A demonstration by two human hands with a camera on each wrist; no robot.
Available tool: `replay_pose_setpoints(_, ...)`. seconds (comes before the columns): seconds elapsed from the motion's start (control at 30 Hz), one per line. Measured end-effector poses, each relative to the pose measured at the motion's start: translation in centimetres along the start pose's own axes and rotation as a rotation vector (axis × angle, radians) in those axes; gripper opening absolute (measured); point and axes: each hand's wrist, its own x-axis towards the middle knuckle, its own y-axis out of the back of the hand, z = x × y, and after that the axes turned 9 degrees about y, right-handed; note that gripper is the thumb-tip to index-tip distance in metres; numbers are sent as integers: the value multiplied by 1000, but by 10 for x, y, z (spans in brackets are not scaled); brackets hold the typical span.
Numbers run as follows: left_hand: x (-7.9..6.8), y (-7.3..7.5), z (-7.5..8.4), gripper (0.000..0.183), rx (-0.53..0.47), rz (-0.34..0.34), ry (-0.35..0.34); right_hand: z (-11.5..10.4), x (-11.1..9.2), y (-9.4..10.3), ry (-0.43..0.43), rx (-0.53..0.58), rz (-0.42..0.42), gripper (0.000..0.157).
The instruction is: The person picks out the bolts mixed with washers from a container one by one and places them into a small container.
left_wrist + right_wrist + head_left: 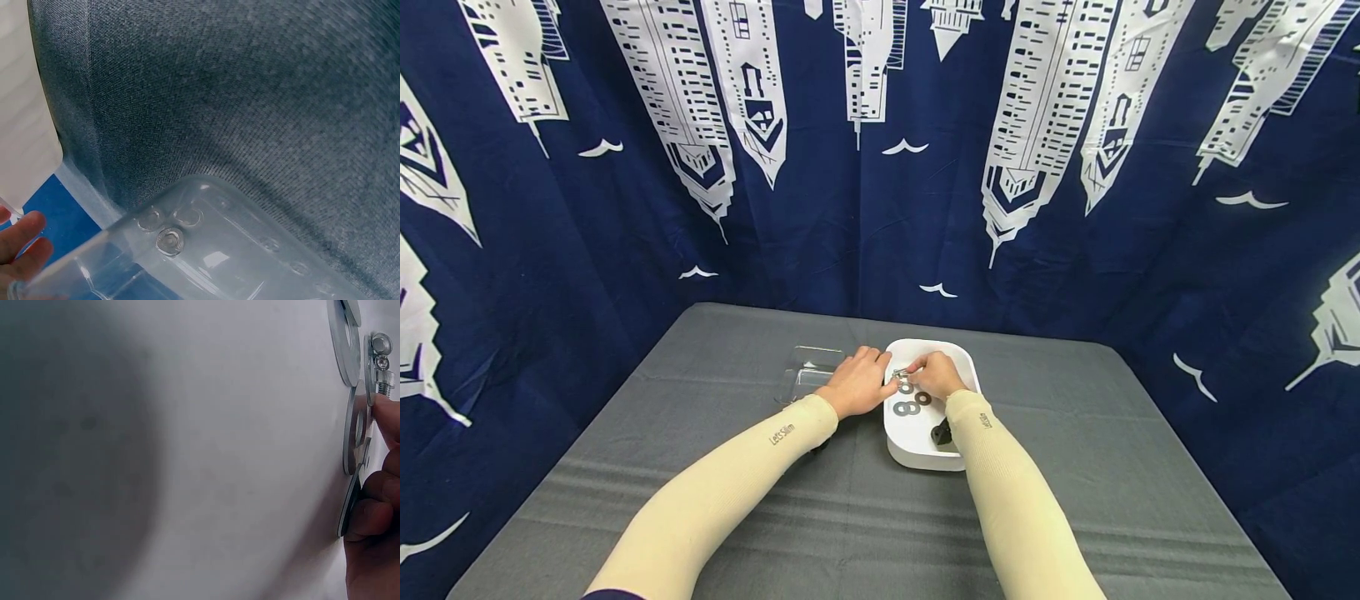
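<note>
White tray (925, 461), one, centre frame; washers (907, 409), at least four, lower-left of right hand (936, 377), grip indeterminable; left hand (859, 382), fingers extended.

Head: black piece (941, 432) part-hidden by right sleeve (1011, 492) | left wrist: clear container (237, 240) cut off below | right wrist: right hand (378, 503) cropped

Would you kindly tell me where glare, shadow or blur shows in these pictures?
Head view: fairly even light, small highlights on the clear plastic container; left wrist view: bright glare spots on that container, a bluish cast over the grey tablecloth; right wrist view: a soft-edged dark patch across the left of the white rounded box, dim shadow beside the right hand.
</note>
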Motion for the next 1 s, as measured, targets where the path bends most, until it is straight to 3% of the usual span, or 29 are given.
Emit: replay_pose_setpoints(1.0, 0, -3, 2, 60, 16, -4, 34, -1, 1, 2, 18, -30, -47, 5)
